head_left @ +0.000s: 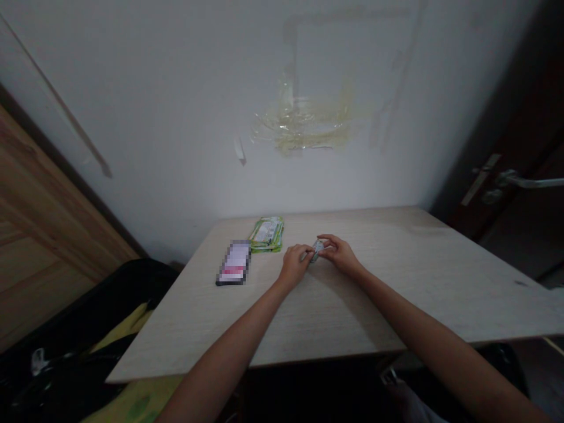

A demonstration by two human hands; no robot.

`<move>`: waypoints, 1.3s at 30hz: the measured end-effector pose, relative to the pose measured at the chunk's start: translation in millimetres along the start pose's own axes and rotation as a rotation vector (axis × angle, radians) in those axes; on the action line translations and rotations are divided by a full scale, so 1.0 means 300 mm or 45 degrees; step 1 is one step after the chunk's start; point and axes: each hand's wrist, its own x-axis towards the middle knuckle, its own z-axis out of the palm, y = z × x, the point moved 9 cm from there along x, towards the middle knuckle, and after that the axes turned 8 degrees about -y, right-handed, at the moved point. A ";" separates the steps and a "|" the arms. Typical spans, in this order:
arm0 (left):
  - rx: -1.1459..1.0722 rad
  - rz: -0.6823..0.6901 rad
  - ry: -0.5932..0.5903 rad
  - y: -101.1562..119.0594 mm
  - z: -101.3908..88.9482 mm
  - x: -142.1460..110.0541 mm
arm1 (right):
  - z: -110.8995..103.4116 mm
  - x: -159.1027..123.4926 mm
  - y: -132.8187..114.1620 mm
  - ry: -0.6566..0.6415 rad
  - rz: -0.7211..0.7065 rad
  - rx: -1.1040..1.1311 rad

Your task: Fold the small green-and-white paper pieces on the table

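Observation:
Between my two hands, over the middle of the table, is a small pale green-and-white packet [317, 249], its print too small to read. My left hand [296, 262] pinches its left edge between thumb and fingers. On the other side my right hand [338, 254] grips it with thumb and bent fingers. The fingers cover much of the packet. Left of my hands lies a stack of flat green-and-white packets [268, 232]. A phone [235, 262] with a blurred, lit screen rests just in front of that stack.
The pale wooden table [423, 282] stands against a white wall [185, 117] marked with peeling tape [308, 126]. At the right is a dark door with a metal handle [537, 183]. Wooden panelling [39, 235] and dark bags [110, 305] are at the left.

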 end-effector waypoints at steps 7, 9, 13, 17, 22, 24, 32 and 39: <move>-0.114 0.003 0.162 -0.028 -0.047 -0.009 | -0.026 -0.001 -0.014 0.038 -0.032 -0.048; -0.083 -0.028 0.136 -0.044 -0.044 -0.010 | -0.040 -0.002 -0.012 0.086 -0.035 -0.047; 0.054 -0.051 0.080 -0.055 -0.033 -0.012 | -0.059 -0.001 0.000 0.166 -0.037 -0.046; 0.158 -0.057 0.074 -0.050 -0.040 -0.011 | -0.054 0.006 0.025 0.153 -0.028 -0.030; 0.231 -0.122 0.019 -0.067 -0.056 -0.006 | -0.046 0.000 0.027 0.084 0.012 -0.367; 0.242 -0.132 0.002 -0.074 -0.060 -0.008 | -0.046 -0.006 0.009 0.065 0.009 -0.578; 0.336 -0.153 -0.071 -0.081 -0.045 -0.013 | -0.017 -0.013 -0.056 -0.076 -0.195 -0.921; 0.364 -0.170 -0.083 -0.094 -0.043 -0.012 | -0.011 -0.011 -0.052 -0.125 -0.220 -0.987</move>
